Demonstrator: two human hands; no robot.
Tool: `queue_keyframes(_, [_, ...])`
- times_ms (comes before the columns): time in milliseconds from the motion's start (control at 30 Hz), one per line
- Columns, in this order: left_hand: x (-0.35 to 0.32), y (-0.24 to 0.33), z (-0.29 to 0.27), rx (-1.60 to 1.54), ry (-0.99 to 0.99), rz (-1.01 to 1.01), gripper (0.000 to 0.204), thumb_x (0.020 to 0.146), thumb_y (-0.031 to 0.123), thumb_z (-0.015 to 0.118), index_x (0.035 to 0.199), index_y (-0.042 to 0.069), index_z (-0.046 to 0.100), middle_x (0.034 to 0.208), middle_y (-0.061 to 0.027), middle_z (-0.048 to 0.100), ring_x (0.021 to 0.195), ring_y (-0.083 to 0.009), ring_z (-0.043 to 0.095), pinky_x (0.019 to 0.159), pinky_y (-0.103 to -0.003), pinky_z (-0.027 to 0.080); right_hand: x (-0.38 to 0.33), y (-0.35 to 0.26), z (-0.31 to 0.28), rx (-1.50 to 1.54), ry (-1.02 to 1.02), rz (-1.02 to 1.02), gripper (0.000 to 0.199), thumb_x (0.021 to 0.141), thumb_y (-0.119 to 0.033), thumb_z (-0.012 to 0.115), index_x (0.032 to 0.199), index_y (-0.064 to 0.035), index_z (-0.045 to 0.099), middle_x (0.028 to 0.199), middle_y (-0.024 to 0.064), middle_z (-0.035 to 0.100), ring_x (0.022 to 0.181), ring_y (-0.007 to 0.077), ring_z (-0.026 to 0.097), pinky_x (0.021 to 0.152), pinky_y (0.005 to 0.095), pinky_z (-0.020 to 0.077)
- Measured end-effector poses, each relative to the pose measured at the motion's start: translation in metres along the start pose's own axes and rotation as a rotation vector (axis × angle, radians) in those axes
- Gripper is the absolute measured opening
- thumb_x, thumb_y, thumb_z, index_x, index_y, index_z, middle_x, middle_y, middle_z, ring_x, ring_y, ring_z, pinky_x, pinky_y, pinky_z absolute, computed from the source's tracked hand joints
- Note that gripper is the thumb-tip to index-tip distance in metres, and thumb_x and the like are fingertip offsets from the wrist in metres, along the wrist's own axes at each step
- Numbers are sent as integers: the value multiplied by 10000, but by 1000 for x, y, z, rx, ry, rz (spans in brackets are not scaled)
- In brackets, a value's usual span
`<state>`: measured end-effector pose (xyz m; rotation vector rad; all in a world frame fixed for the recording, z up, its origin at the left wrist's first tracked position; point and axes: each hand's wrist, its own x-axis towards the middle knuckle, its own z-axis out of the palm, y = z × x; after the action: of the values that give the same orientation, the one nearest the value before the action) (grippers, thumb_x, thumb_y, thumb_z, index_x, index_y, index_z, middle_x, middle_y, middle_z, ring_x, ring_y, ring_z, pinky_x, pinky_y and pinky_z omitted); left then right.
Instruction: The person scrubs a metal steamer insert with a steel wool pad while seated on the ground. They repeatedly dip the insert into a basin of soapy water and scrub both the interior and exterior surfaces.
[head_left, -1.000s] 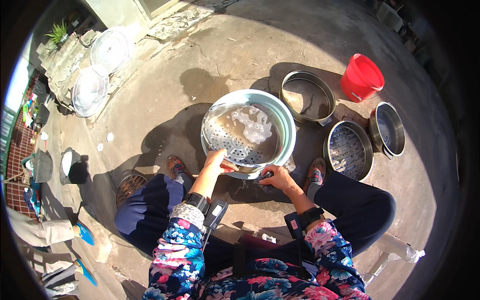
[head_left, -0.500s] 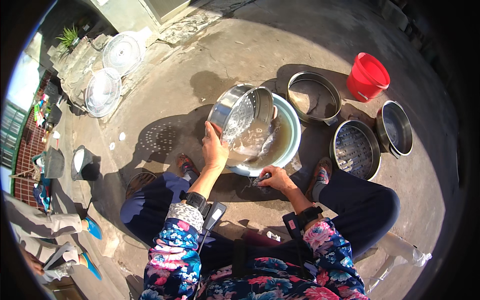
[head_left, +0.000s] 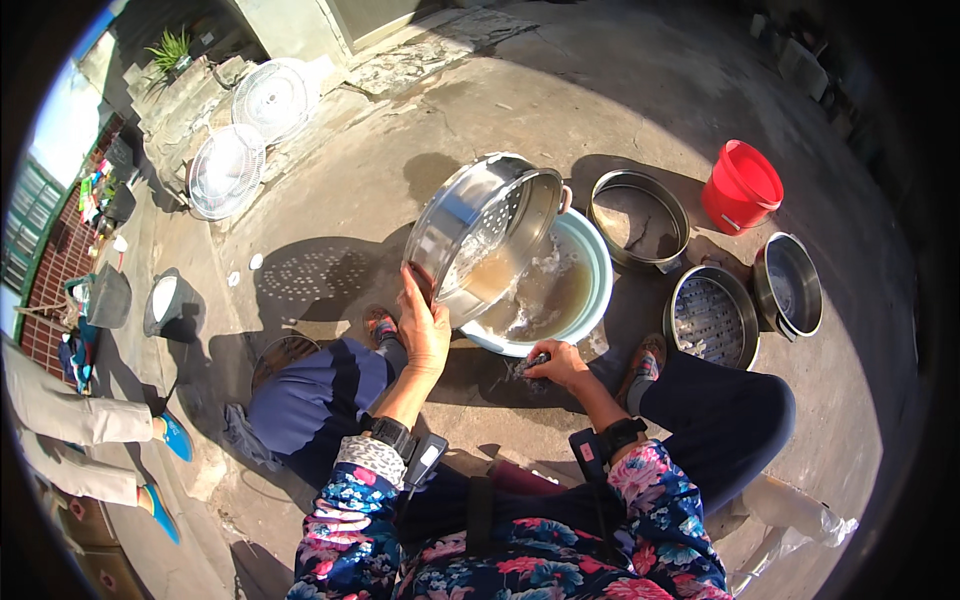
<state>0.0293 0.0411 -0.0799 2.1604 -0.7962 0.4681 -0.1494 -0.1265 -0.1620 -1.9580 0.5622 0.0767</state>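
Observation:
My left hand (head_left: pixel 426 335) grips the near rim of a shiny metal steamer tier (head_left: pixel 440 232) with a perforated base. The tier is tilted over a pale blue basin (head_left: pixel 602 275), its open side toward the right, and wet inside. Murky brown water (head_left: pixel 543 305) with whitish foam fills part of the basin. Near the front rim of the basin, my right hand (head_left: pixel 563 367) is closed around a dark grey scouring pad (head_left: pixel 527 372), apart from the tier.
Beyond the basin on the right stand a metal ring pan (head_left: pixel 684 215), a perforated steamer tier (head_left: pixel 755 325), a metal pot (head_left: pixel 818 290) and a red bucket (head_left: pixel 735 190). Fan grilles (head_left: pixel 226 172) lean at the left. Another person's legs (head_left: pixel 95 420) show at lower left.
The steamer tier has been lifted and tilted further, showing more of its inner wall. My right hand stays by the basin's front rim with the pad. The whole view has shifted slightly.

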Motion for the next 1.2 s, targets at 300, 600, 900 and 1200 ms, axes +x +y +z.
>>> queue_keyframes(300, [6, 20, -6, -25, 28, 288, 758, 771, 10, 570, 1433, -30, 202, 1328, -295, 422, 1117, -426, 533, 821, -409, 542, -2, -3, 1, 358, 9, 184, 298, 673, -150, 818, 918, -79, 664, 768, 12, 622, 699, 111, 572, 619, 264, 434])
queue_keyframes(600, [-19, 25, 18, -96, 59, 161, 726, 787, -28, 541, 1444, 2, 234, 1210, -230, 523, 913, -358, 617, 736, -364, 537, -5, -21, -3, 1113, -41, 244, 181, 781, -33, 721, 904, -113, 615, 824, -7, 651, 749, 124, 635, 669, 268, 507])
queue_keyframes(900, [-58, -4, 28, -818, -65, -868, 654, 744, -35, 537, 1359, 32, 324, 1093, -130, 577, 855, -196, 608, 595, -317, 541, 5, -23, 5, 1167, 161, 369, 163, 770, -86, 746, 828, -153, 609, 785, -28, 669, 650, 107, 622, 549, 310, 487])
queue_keyframes(1200, [-64, -19, 31, -717, -144, -1115, 556, 569, -26, 577, 1121, -4, 513, 965, -76, 573, 822, -169, 557, 624, -281, 472, 9, -14, 11, 1033, 218, 396, 193, 759, -117, 765, 824, -213, 610, 785, -75, 662, 688, 65, 600, 603, 279, 343])
